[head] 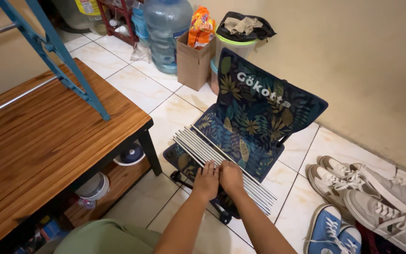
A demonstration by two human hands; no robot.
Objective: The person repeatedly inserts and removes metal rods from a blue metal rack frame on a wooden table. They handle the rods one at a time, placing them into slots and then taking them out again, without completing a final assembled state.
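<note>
A low folding chair [259,108] with dark blue leaf-patterned fabric sits on the tiled floor. Several long silver metal rods [198,143] lie side by side across its seat. My left hand [206,180] and my right hand [231,177] rest palm-down on the near part of the rods, touching each other. The fingers lie flat over the rods, and I cannot see them wrapped around any one rod.
A wooden table [38,141] stands at left with a blue metal frame [55,51] on it. Grey sneakers [367,188] and blue sneakers [330,230] lie at right. A water jug [165,33], cardboard box [192,63] and bucket [236,44] stand behind the chair by the wall.
</note>
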